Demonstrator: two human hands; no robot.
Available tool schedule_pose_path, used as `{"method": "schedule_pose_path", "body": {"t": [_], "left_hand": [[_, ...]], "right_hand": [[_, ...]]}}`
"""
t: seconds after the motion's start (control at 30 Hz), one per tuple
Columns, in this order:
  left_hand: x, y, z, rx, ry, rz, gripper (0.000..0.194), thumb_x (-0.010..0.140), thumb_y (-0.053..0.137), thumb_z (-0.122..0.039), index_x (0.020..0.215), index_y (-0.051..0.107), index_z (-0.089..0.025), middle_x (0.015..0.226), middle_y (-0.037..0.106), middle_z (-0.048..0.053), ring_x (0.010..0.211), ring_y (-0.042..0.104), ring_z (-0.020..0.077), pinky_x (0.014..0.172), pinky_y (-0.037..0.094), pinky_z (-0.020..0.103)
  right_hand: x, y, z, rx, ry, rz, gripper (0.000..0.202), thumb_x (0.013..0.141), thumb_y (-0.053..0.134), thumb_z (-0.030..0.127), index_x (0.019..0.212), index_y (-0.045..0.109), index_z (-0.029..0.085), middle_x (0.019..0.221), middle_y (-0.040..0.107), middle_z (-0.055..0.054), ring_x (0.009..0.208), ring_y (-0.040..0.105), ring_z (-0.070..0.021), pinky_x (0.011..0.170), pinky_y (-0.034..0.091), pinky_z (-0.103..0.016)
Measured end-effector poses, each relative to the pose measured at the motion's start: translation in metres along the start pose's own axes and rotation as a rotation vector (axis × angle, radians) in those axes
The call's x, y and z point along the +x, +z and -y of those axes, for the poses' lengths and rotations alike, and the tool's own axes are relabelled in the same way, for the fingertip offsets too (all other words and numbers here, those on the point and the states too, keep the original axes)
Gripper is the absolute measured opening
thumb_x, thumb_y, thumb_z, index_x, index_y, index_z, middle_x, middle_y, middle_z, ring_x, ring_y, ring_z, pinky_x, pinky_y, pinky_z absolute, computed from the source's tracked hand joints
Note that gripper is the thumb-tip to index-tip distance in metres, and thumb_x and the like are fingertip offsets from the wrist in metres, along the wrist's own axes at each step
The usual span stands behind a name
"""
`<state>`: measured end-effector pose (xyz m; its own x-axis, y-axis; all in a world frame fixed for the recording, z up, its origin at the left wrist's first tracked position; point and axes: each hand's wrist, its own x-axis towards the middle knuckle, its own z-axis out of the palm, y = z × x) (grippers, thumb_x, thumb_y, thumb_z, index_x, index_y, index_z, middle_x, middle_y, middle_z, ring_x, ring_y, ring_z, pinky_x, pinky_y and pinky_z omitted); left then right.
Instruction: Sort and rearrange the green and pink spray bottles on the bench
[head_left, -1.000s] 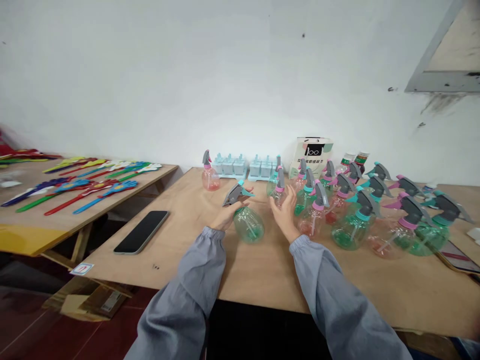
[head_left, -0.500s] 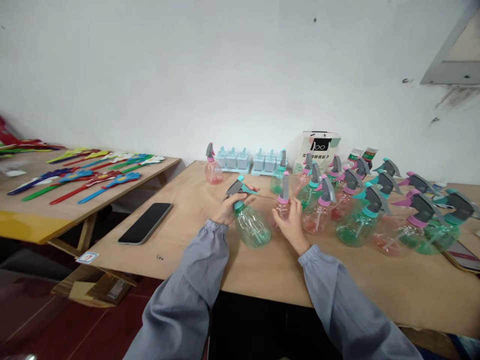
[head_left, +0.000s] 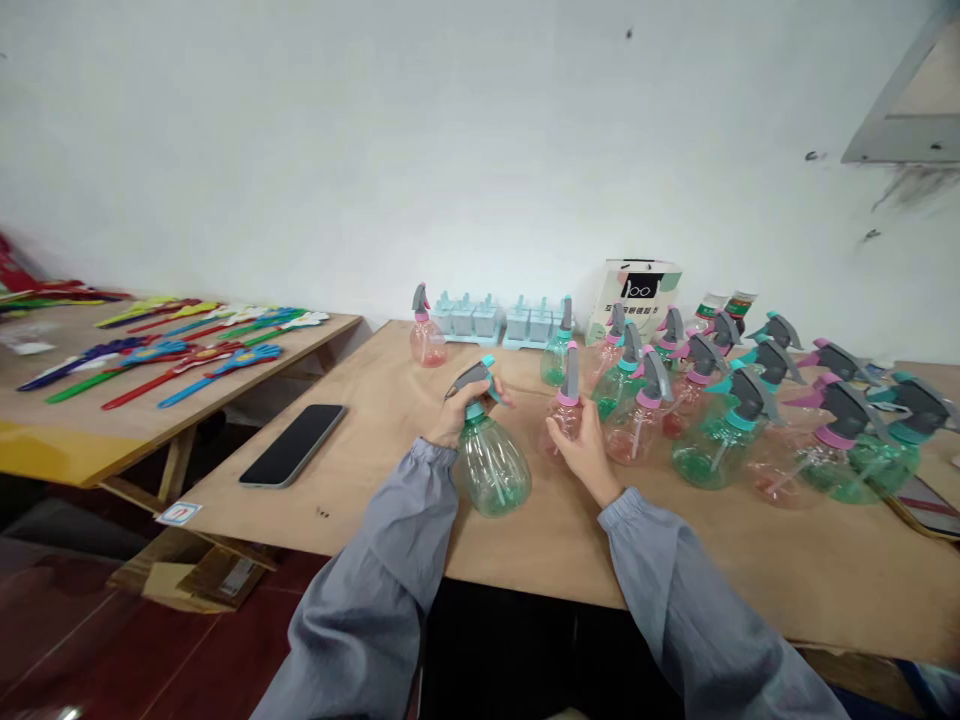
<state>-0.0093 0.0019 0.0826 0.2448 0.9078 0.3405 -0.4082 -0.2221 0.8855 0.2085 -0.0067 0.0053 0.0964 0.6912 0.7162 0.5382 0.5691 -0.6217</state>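
My left hand [head_left: 448, 420] is wrapped round the neck of a green spray bottle [head_left: 495, 465], under its grey and teal trigger head. The bottle is nearly upright, with a little green showing at its bottom. To its right, my right hand [head_left: 586, 455] grips a pink spray bottle [head_left: 556, 412] by its upper body, thumb on the near side. That bottle stands on the table with its grey head up. Close beside my right hand is another pink spray bottle [head_left: 631, 435], in a group of several pink and green ones.
A phone [head_left: 294, 445] lies at the left of the wooden table [head_left: 360, 400]. Pale blue ice-pop moulds [head_left: 469, 320] and a printed box [head_left: 637, 300] stand by the wall. Another pink spray bottle [head_left: 427, 340] is at the back left. Colourful hand-shaped sticks [head_left: 184, 375] cover the left table.
The green spray bottle in my left hand has tipped more upright, its base shifting left and slightly nearer. My right hand stays on the pink bottle, almost still.
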Motion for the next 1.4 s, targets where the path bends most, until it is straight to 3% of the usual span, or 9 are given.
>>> {"method": "schedule_pose_path", "body": {"t": [0.1, 0.27, 0.5, 0.6, 0.73, 0.97, 1.17, 1.27, 1.4], "left_hand": [[0.000, -0.002, 0.003, -0.018, -0.059, 0.072, 0.037, 0.071, 0.071, -0.051, 0.061, 0.060, -0.017, 0.057, 0.060, 0.004, 0.077, 0.071, 0.0246, 0.077, 0.058, 0.039], [0.002, -0.008, 0.009, -0.081, 0.041, 0.094, 0.038, 0.068, 0.074, -0.053, 0.075, 0.067, -0.016, 0.073, 0.070, 0.007, 0.087, 0.071, 0.0272, 0.082, 0.057, 0.041], [0.001, -0.012, 0.011, -0.060, 0.029, 0.182, 0.055, 0.066, 0.069, -0.072, 0.067, 0.065, -0.017, 0.062, 0.062, 0.005, 0.071, 0.067, 0.0225, 0.070, 0.057, 0.038], [0.000, -0.009, 0.009, -0.072, 0.081, 0.107, 0.045, 0.066, 0.073, -0.060, 0.079, 0.070, -0.017, 0.072, 0.068, 0.006, 0.080, 0.069, 0.0237, 0.078, 0.057, 0.040], [0.002, -0.008, 0.002, 0.031, -0.019, 0.057, 0.025, 0.067, 0.071, -0.041, 0.062, 0.064, -0.018, 0.059, 0.060, 0.002, 0.073, 0.068, 0.0208, 0.076, 0.057, 0.037], [0.000, -0.002, 0.001, 0.054, 0.019, 0.025, 0.023, 0.067, 0.069, -0.039, 0.072, 0.068, -0.017, 0.070, 0.069, 0.004, 0.078, 0.069, 0.0220, 0.077, 0.057, 0.036], [0.002, -0.005, 0.000, 0.056, 0.027, -0.116, 0.029, 0.073, 0.063, -0.043, 0.058, 0.061, -0.019, 0.056, 0.061, 0.003, 0.071, 0.070, 0.0222, 0.079, 0.059, 0.038], [-0.003, -0.013, -0.015, 0.175, 0.130, -0.167, 0.028, 0.075, 0.063, -0.045, 0.072, 0.070, -0.018, 0.075, 0.073, 0.006, 0.086, 0.073, 0.0252, 0.092, 0.057, 0.041], [-0.013, -0.041, -0.042, 0.584, 0.231, -0.340, 0.034, 0.075, 0.071, -0.049, 0.093, 0.076, -0.020, 0.104, 0.078, 0.005, 0.112, 0.069, 0.0291, 0.107, 0.050, 0.044]], "right_hand": [[0.000, 0.000, 0.000, 0.001, 0.004, 0.000, 0.045, 0.085, 0.066, 0.041, 0.123, 0.052, 0.020, 0.109, 0.061, -0.010, 0.106, 0.060, -0.0280, 0.097, 0.048, -0.047], [0.001, 0.000, 0.001, 0.016, 0.001, 0.004, 0.045, 0.086, 0.065, 0.041, 0.123, 0.051, 0.020, 0.109, 0.061, -0.010, 0.106, 0.060, -0.0283, 0.098, 0.048, -0.048], [0.002, 0.000, -0.001, 0.009, -0.018, -0.003, 0.048, 0.085, 0.067, 0.040, 0.125, 0.050, 0.020, 0.110, 0.062, -0.011, 0.107, 0.061, -0.0288, 0.097, 0.049, -0.048], [0.002, 0.000, -0.001, 0.008, -0.019, -0.003, 0.047, 0.085, 0.066, 0.040, 0.125, 0.050, 0.020, 0.112, 0.062, -0.011, 0.108, 0.061, -0.0288, 0.098, 0.049, -0.048], [0.002, 0.000, 0.000, 0.013, -0.018, 0.005, 0.049, 0.085, 0.067, 0.039, 0.126, 0.050, 0.020, 0.113, 0.062, -0.012, 0.109, 0.061, -0.0290, 0.098, 0.050, -0.048], [0.002, -0.001, 0.000, 0.021, -0.002, 0.018, 0.052, 0.084, 0.068, 0.039, 0.128, 0.050, 0.019, 0.115, 0.062, -0.012, 0.111, 0.061, -0.0300, 0.098, 0.050, -0.049], [0.002, -0.001, 0.001, 0.018, -0.008, 0.006, 0.049, 0.083, 0.068, 0.039, 0.125, 0.051, 0.019, 0.114, 0.062, -0.013, 0.110, 0.061, -0.0297, 0.098, 0.049, -0.048], [0.002, -0.001, 0.002, 0.028, -0.002, 0.011, 0.049, 0.084, 0.067, 0.039, 0.125, 0.050, 0.019, 0.114, 0.062, -0.012, 0.110, 0.061, -0.0294, 0.099, 0.049, -0.048], [0.002, -0.001, 0.003, 0.035, 0.013, 0.021, 0.049, 0.084, 0.067, 0.040, 0.125, 0.050, 0.020, 0.114, 0.063, -0.012, 0.110, 0.061, -0.0295, 0.099, 0.049, -0.048]]}}
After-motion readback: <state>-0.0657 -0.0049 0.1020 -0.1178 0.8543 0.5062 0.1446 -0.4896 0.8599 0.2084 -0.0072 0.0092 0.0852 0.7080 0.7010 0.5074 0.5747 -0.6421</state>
